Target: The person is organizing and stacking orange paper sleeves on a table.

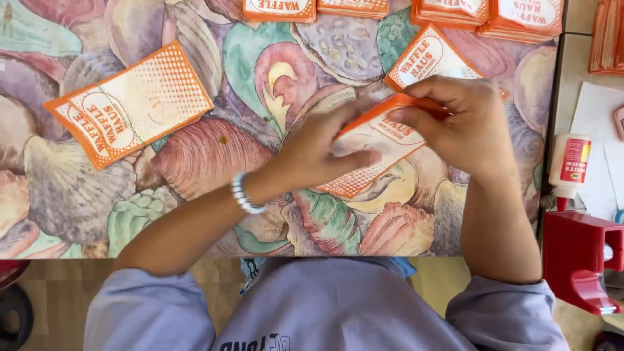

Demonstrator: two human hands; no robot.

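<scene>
Grip: right hand (465, 123) pinches the far edge of the orange paper sleeve (374, 146), left hand (322, 153) pressing it flat mid-counter (214, 156); judged light, thin, easily creased, best held by edges

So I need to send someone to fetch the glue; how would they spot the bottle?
Start at the table with the seashell-patterned cloth and look just past its right edge. There, above a red tool, stands the glue bottle upside down. It alone is a white bottle with a red label; the things around it are flat orange paper.
</scene>
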